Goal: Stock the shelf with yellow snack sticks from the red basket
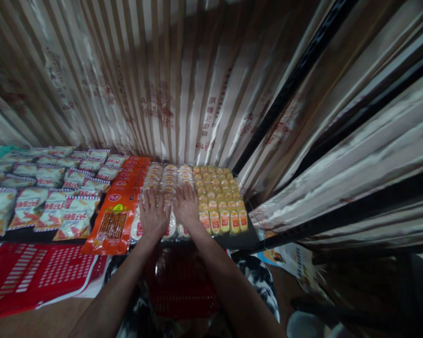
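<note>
Remotely, I see the left hand (154, 213) and right hand (186, 205) flat, gripping nothing, on the white packs (169, 175), right of the orange packets (121, 199); uneven pressure (my judgement) could tip near ones off the black shelf (238, 241).

Head-worn view, facing forward, angled down

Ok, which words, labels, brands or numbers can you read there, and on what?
"爱上虾", probably, on the front snack bag; preceding character unclear.
Front orange packet: logo and print too blurred.
White packets: red print too small.
Yellow packets: labels too small.
Striped backdrop: vertical characters too blurred.
Printed sheet, lower right: too blurred.
</note>
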`<action>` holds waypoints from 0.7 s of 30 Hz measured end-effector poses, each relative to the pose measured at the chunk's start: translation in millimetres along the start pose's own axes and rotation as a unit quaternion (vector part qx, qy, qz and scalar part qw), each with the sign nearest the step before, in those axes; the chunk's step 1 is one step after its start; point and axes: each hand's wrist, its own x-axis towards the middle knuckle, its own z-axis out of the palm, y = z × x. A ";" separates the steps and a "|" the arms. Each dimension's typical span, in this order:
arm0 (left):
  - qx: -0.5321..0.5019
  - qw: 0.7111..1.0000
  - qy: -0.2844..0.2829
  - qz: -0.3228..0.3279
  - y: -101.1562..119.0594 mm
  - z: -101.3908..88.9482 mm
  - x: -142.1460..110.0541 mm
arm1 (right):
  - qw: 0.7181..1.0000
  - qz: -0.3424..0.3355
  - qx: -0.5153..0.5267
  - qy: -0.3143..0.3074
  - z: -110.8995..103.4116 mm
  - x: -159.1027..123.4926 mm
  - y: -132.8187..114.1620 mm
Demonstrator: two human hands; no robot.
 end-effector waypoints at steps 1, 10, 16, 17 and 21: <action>0.006 1.000 -0.003 -0.004 -0.8 2.5 1.7 | 1.000 0.008 -0.007 -0.011 1.6 3.1 0.1; 0.037 0.997 -0.066 -0.018 1.6 7.9 3.7 | 0.992 0.048 -0.068 -0.094 6.6 8.1 -3.0; 0.024 0.997 -0.066 -0.023 2.8 3.7 5.1 | 0.995 0.042 -0.056 -0.070 5.9 7.6 -4.1; 0.021 0.998 -0.063 -0.024 3.2 2.7 5.4 | 0.996 0.037 -0.050 -0.057 4.8 6.9 -4.7; 0.001 0.999 -0.044 -0.017 6.2 -2.9 7.1 | 1.000 0.003 -0.009 0.008 -2.0 2.3 -5.4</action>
